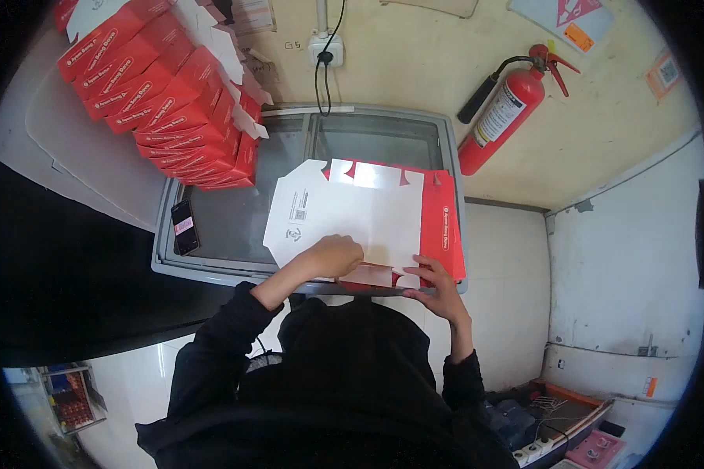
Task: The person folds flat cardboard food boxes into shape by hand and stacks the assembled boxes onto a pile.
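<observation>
A flat, partly folded cardboard box [375, 207], white inside with a red printed panel on its right, lies on the glass-topped chest freezer [235, 270]. My left hand [336, 256] is closed at the box's near edge, its fingers curled around the cardboard and their tips hidden. At the near right corner, my right hand [438, 291] grips a small flap, with the thumb below the edge and the fingers on top. More red cardboard shows under the box at its right side.
Folded red boxes [188, 117] are stacked at the back left. A phone [184, 227] lies on the freezer's left side. A fire extinguisher [504, 109] hangs on the wall at right, and a cable runs from a wall socket [325, 51] behind the freezer.
</observation>
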Tool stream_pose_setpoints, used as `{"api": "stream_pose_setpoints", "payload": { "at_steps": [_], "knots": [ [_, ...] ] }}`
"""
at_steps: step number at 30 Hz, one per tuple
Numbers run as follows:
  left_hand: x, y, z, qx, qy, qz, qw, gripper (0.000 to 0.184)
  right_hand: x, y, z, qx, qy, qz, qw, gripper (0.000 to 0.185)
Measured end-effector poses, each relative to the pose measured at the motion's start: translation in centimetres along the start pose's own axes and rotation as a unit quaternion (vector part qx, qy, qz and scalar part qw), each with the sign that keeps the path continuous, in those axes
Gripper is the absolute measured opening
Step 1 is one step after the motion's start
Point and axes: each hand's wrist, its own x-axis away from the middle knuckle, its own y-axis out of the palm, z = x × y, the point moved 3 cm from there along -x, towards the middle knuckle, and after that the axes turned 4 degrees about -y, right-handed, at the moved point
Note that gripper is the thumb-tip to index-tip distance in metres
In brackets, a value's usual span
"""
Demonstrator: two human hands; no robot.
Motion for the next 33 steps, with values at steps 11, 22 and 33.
{"api": "stream_pose_setpoints", "payload": {
  "at_steps": [11,22,33],
  "knots": [
    [-0.5,-1.1,-1.6,0.121,0.045,0.007,0.992,0.015,-4.3,1.8,-1.2,0.057,-0.052,0.009,0.997,0.024],
    [0.0,-0.6,-1.9,0.191,0.061,-0.055,0.978,0.019,-8.7,2.5,0.1,-0.005,-0.039,-0.246,0.968,0.021],
    [0.2,-0.4,-1.8,0.202,0.013,-0.041,0.978,0.036,-8.7,2.3,0.0,-0.035,-0.036,-0.206,0.977,0.025]
  ]
}}
